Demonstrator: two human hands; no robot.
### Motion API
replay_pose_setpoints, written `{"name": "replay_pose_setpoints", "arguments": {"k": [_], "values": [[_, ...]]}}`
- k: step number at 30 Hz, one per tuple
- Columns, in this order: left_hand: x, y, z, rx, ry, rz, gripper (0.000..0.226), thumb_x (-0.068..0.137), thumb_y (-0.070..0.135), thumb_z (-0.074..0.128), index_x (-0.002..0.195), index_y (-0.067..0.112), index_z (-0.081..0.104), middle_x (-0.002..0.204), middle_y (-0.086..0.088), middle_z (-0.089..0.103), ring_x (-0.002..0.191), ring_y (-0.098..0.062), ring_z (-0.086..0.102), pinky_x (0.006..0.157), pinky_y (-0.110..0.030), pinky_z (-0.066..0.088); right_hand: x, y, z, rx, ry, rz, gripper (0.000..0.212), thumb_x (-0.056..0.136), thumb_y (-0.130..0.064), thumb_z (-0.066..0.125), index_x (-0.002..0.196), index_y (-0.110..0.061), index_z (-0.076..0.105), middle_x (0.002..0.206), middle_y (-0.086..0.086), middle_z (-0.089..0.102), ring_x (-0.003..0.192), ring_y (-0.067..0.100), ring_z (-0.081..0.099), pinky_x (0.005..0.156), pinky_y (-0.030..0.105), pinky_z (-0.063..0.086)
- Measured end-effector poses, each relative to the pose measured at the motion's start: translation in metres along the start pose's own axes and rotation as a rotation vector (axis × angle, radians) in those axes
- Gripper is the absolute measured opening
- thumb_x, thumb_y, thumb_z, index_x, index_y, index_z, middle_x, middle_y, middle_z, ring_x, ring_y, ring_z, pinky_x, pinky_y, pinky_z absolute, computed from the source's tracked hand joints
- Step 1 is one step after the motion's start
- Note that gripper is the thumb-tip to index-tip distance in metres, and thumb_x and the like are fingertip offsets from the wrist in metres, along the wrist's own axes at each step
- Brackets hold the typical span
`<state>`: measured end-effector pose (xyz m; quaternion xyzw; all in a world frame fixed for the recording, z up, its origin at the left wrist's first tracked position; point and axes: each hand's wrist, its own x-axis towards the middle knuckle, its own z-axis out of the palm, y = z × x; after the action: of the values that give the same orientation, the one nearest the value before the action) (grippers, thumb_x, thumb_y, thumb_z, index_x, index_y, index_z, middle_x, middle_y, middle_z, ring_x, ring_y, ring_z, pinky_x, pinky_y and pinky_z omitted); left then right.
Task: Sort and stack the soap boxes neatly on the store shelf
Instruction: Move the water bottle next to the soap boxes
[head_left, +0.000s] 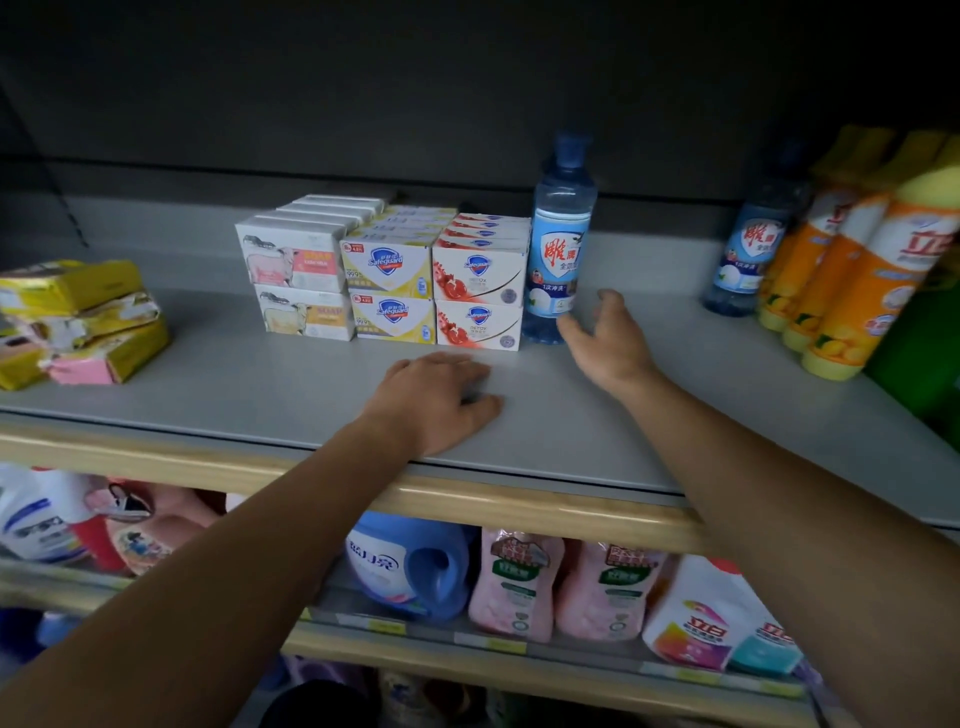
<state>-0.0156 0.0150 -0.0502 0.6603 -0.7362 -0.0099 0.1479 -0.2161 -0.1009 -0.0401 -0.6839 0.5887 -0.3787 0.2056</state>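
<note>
Soap boxes stand in three neat two-high columns on the grey shelf (208, 374): white boxes with a cow picture (296, 262), yellow Safeguard boxes (389, 270), and red-and-white Safeguard boxes (478, 275), each row running back toward the wall. My left hand (436, 395) rests palm down on the shelf just in front of the stacks, holding nothing. My right hand (605, 338) hovers with fingers spread, right beside the base of a blue bottle (558, 239) that stands against the red-and-white boxes; it grips nothing.
Yellow and pink wrapped packs (83, 322) lie piled at the shelf's left end. Another blue bottle (748, 249) and orange-yellow bottles (852, 275) stand at the right. Detergent jugs and pink refill pouches (519, 582) fill the lower shelf.
</note>
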Motion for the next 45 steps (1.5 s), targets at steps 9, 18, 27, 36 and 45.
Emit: {"name": "replay_pose_setpoints", "arguments": {"k": [9, 18, 27, 36, 45], "values": [[-0.001, 0.057, -0.007, -0.377, 0.154, -0.006, 0.035, 0.09, 0.027, 0.062, 0.124, 0.02, 0.063, 0.114, 0.001, 0.068, 0.099, -0.018, 0.065, 0.093, -0.031, 0.049, -0.062, 0.087, -0.131, -0.491, -0.116, -0.018, 0.057, 0.095, -0.05, 0.049, 0.139, -0.015, 0.047, 0.142, 0.011, 0.048, 0.13, 0.029, 0.045, 0.108, 0.035, 0.037], [0.079, 0.174, 0.011, -0.613, 0.121, 0.074, 0.039, 0.09, 0.028, 0.065, 0.128, 0.019, 0.058, 0.113, 0.0, 0.069, 0.097, -0.019, 0.066, 0.096, -0.032, 0.048, -0.084, 0.12, -0.168, -0.553, -0.111, 0.047, 0.056, 0.093, -0.056, 0.045, 0.136, -0.022, 0.052, 0.141, 0.005, 0.048, 0.132, 0.026, 0.043, 0.109, 0.035, 0.035], [0.201, 0.226, 0.056, -0.683, 0.114, -0.012, 0.05, 0.088, 0.041, 0.064, 0.131, 0.019, 0.055, 0.113, -0.002, 0.07, 0.102, -0.023, 0.066, 0.096, -0.037, 0.051, -0.077, 0.129, -0.162, -0.581, -0.065, 0.025, 0.064, 0.09, -0.067, 0.039, 0.131, -0.02, 0.055, 0.133, 0.005, 0.053, 0.126, 0.028, 0.047, 0.105, 0.039, 0.038], [0.288, 0.258, 0.096, -0.984, 0.105, -0.048, 0.072, 0.085, 0.037, 0.071, 0.145, 0.016, 0.038, 0.14, -0.007, 0.053, 0.123, -0.021, 0.055, 0.104, -0.036, 0.045, -0.079, 0.127, -0.162, -0.54, -0.066, 0.023, 0.06, 0.09, -0.063, 0.038, 0.134, -0.024, 0.049, 0.132, 0.002, 0.049, 0.125, 0.027, 0.04, 0.104, 0.04, 0.031], [0.321, 0.273, 0.118, -0.938, 0.215, -0.045, 0.051, 0.089, 0.035, 0.068, 0.131, 0.012, 0.05, 0.127, -0.009, 0.061, 0.109, -0.02, 0.059, 0.097, -0.036, 0.05, -0.079, 0.131, -0.159, -0.558, -0.049, 0.008, 0.059, 0.088, -0.067, 0.034, 0.129, -0.027, 0.048, 0.129, -0.002, 0.048, 0.123, 0.025, 0.039, 0.106, 0.042, 0.029]]}}
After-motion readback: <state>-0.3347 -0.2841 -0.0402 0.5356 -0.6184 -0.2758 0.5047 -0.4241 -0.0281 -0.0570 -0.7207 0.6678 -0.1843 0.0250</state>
